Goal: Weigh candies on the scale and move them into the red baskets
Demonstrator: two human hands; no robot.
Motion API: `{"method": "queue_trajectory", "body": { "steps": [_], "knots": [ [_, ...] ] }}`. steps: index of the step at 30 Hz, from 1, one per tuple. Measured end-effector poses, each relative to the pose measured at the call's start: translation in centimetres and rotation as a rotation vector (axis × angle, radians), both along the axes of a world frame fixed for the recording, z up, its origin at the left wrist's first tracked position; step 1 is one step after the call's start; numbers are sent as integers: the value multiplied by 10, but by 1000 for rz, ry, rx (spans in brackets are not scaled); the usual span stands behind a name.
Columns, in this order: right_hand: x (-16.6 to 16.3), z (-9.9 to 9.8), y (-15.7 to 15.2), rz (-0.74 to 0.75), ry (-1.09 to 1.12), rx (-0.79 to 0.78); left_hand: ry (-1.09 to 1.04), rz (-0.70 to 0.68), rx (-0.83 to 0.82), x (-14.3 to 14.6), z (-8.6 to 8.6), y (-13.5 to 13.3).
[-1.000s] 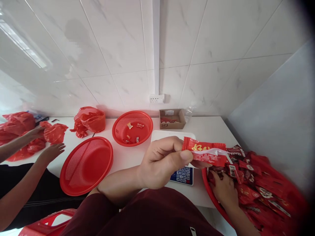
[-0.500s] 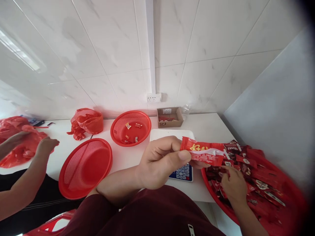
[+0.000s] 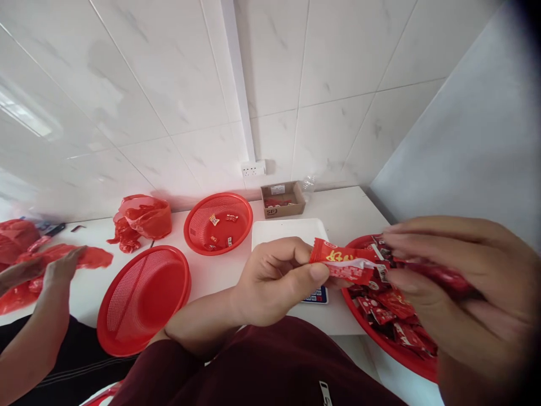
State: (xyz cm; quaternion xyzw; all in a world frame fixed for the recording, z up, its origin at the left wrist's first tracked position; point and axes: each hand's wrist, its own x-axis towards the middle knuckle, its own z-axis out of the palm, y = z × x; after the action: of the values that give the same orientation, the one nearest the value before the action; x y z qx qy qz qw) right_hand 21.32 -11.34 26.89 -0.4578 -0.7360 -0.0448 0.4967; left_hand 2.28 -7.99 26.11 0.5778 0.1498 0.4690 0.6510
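Observation:
My left hand [image 3: 274, 279] pinches a red wrapped candy [image 3: 344, 264] with yellow and white print between thumb and fingers. Behind its right end more wrappers show, and I cannot tell whether the hand holds these too. Close to the camera on the right, my right hand [image 3: 469, 293] is closed around a dark red candy packet [image 3: 448, 277], blurred and partly hidden by the fingers. Below that hand, a large red basket [image 3: 391, 356] is heaped with red and brown wrapped candies [image 3: 395, 304]. A white scale [image 3: 291, 228] is partly covered by my left hand.
Left of the scale are a red basket [image 3: 246, 237] with several candies and a larger red basket [image 3: 146, 304]. A cardboard box [image 3: 284, 210] and a red plastic bag [image 3: 143, 217] sit along the wall. Another person's hands [image 3: 63, 268] handle red bags at far left.
My right hand has come up out of the candy basket with a packet, nearer the camera. My left hand keeps its candy. The view has shifted slightly, and the other person's hands moved left.

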Motion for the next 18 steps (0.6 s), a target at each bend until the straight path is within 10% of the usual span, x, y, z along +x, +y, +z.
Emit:
{"method": "queue_trajectory", "body": {
  "steps": [18],
  "knots": [
    [-18,37,5,167,-353,26,95,-26,125,-2,-1,-4]
  ]
}}
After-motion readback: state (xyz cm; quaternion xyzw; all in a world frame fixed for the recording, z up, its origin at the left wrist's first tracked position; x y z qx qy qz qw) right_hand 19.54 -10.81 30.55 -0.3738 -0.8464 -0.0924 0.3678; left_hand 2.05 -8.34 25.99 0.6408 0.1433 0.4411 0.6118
